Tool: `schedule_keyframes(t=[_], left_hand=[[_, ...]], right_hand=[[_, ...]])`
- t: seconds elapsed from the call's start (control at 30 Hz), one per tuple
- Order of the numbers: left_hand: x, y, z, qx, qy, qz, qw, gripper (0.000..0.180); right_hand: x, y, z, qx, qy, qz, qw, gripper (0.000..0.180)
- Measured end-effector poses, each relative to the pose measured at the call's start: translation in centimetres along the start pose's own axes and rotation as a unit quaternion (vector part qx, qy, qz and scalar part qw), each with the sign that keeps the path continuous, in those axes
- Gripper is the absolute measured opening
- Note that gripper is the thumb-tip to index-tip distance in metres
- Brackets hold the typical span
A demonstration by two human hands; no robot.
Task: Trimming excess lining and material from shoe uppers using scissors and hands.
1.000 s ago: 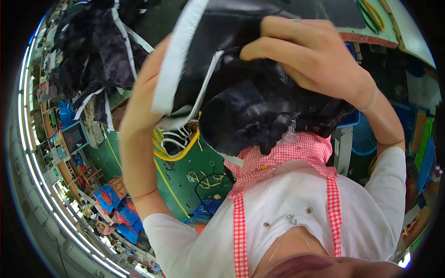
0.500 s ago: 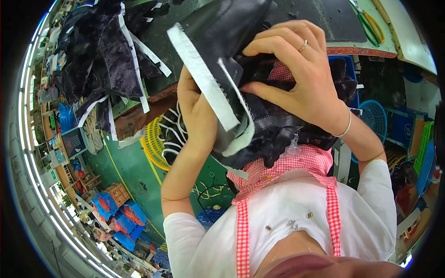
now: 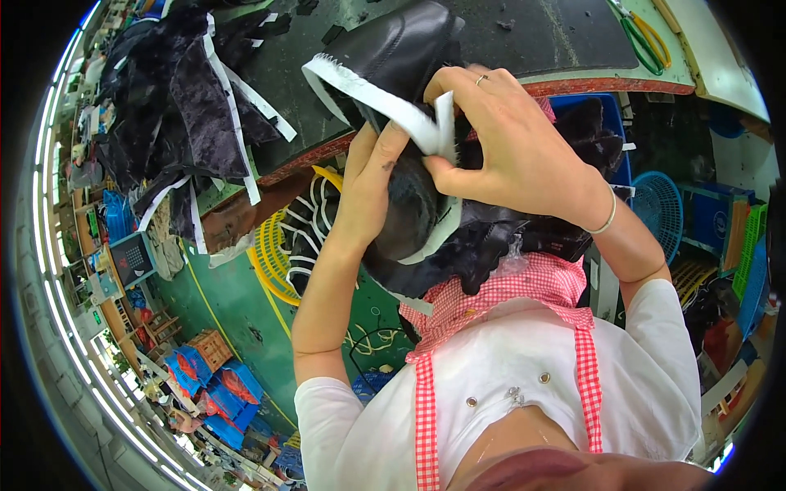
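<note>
A black leather boot upper [image 3: 397,47] with a jagged white lining edge [image 3: 372,94] is held up over my lap, partly above the bench's front edge. My left hand [image 3: 367,190] is closed on its near side, the thumb lying by the white edge. On the other side, my right hand [image 3: 528,139] pinches the upper, its thumb beside a folded white flap; some of its fingertips are hidden behind the leather. The dark inside of the upper shows between the hands. More black, furry-lined pieces [image 3: 483,254] lie below on my red checked apron [image 3: 512,290].
Dark furry pieces with white edges [image 3: 211,114] are heaped at the bench's left, some overhanging its edge. Green and yellow-handled scissors [image 3: 648,45] lie at the far right. Below stand a yellow basket [image 3: 274,254], a blue bin [image 3: 621,155] and a blue basket [image 3: 659,209].
The boot upper has been turned, so its opening and dark inside now show more. My left hand has moved slightly right and my right hand has come lower against the white edge.
</note>
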State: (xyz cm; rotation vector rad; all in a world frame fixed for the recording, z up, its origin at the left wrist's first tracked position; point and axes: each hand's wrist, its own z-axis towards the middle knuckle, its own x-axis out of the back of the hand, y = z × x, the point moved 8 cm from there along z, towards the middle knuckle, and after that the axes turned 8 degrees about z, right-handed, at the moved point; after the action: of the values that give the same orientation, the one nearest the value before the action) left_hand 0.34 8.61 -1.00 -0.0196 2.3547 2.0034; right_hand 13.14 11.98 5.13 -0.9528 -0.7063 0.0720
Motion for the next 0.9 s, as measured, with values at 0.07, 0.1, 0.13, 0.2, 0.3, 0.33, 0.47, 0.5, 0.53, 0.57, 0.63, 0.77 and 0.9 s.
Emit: schedule_keyframes(t=[0.07,0.1,0.13,0.2,0.3,0.33,0.47,0.5,0.53,0.57,0.63,0.77,0.9], left_hand=[[0.2,-0.1,0.1,0.017,-0.007,0.048,0.999,0.042],[0.1,0.4,0.3,0.023,0.003,0.072,0.997,0.043],[0.1,0.6,0.4,0.028,0.014,0.096,0.995,0.044],[-0.1,0.2,0.3,0.033,0.001,0.112,0.993,0.045],[-0.4,1.0,0.4,-0.033,0.003,0.093,0.995,0.045],[-0.2,1.0,0.2,-0.005,0.019,0.077,0.997,0.046],[0.0,1.6,-0.5,-0.030,0.005,0.091,0.995,0.041],[0.2,1.9,-0.8,-0.066,0.010,0.085,0.994,0.039],[0.6,0.7,-0.8,-0.001,-0.012,0.057,0.998,0.033],[1.0,0.7,-1.2,0.002,-0.013,0.052,0.999,0.032],[1.4,0.7,-1.6,0.021,0.008,0.041,0.999,0.030],[2.4,-0.3,-2.2,0.015,0.008,0.063,0.998,0.032],[0.6,0.9,-2.1,0.009,-0.036,0.096,0.995,0.033]], right_hand=[[-0.1,0.0,-0.2,-0.006,-0.010,0.013,1.000,0.022],[0.3,0.4,-0.1,-0.017,0.018,0.083,0.996,0.022],[0.7,0.9,0.0,-0.028,0.046,0.153,0.987,0.023],[0.6,1.4,-0.1,-0.031,0.058,0.160,0.985,0.026],[0.3,1.9,-0.3,-0.079,0.037,0.167,0.982,0.044],[0.3,2.0,-0.4,-0.080,0.038,0.166,0.982,0.044],[0.5,1.3,-0.5,-0.019,0.041,0.070,0.997,0.037],[0.4,1.6,-0.6,-0.001,0.044,0.083,0.996,0.035],[0.3,1.5,-0.6,0.016,0.046,0.096,0.994,0.033],[0.3,1.4,-0.6,0.010,0.039,0.143,0.989,0.029],[0.1,1.7,-0.5,-0.002,0.028,0.185,0.982,0.027],[-0.3,1.6,-0.2,-0.017,0.014,0.190,0.982,0.024],[-0.1,1.4,0.0,-0.006,0.038,0.121,0.992,0.022]])
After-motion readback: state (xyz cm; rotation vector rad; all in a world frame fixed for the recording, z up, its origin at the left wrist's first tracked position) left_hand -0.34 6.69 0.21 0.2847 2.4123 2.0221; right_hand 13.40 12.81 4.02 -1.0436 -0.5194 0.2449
